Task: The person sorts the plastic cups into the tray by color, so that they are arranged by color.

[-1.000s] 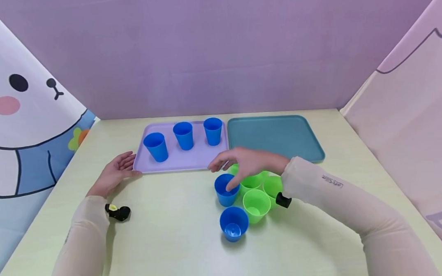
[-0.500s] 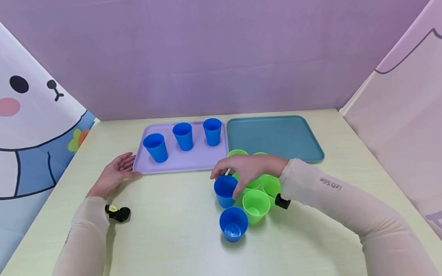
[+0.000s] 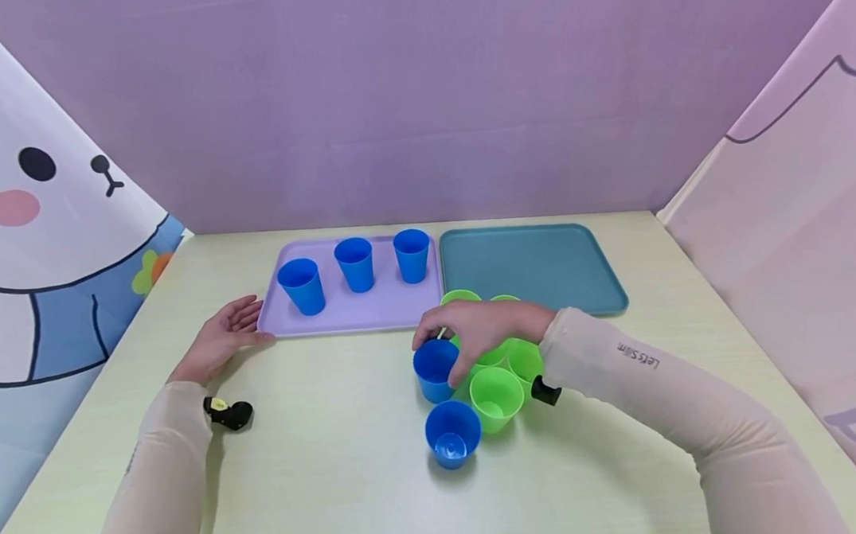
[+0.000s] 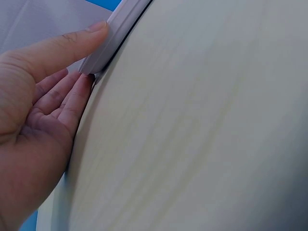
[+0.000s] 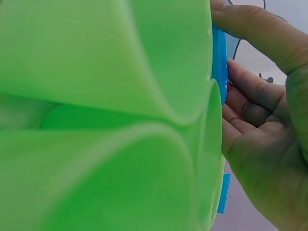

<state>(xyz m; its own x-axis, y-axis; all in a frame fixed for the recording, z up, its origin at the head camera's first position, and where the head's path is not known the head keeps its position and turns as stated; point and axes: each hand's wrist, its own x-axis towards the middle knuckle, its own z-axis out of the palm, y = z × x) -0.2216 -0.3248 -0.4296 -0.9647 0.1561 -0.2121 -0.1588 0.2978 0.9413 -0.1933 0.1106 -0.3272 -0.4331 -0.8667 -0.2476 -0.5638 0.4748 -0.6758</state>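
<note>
My right hand [image 3: 471, 333] reaches over the cup group and grips the rim of an upright blue cup [image 3: 433, 379], thumb on the near side and fingers on the far side. In the right wrist view, that blue cup [image 5: 220, 62] shows as a sliver between thumb and fingers, mostly hidden by green cups [image 5: 159, 178]. At the front left corner of the light purple tray [image 3: 340, 319], my left hand [image 3: 220, 338] holds the corner between its thumb and fingers. The left wrist view shows the thumb on the tray's raised edge [image 4: 118, 38], fingertips just beyond the corner.
Three blue cups [image 3: 356, 265] stand upright on the purple tray. A teal tray [image 3: 532, 263] lies to its right. Several green cups [image 3: 496, 401] stand close together under and beside my right hand. Another blue cup [image 3: 452, 435] stands nearest me. A purple curtain [image 3: 435, 108] hangs behind the table.
My right hand has come down from above the cups, and its thumb and fingers have closed on the blue cup's rim. The left hand stays at the tray corner.
</note>
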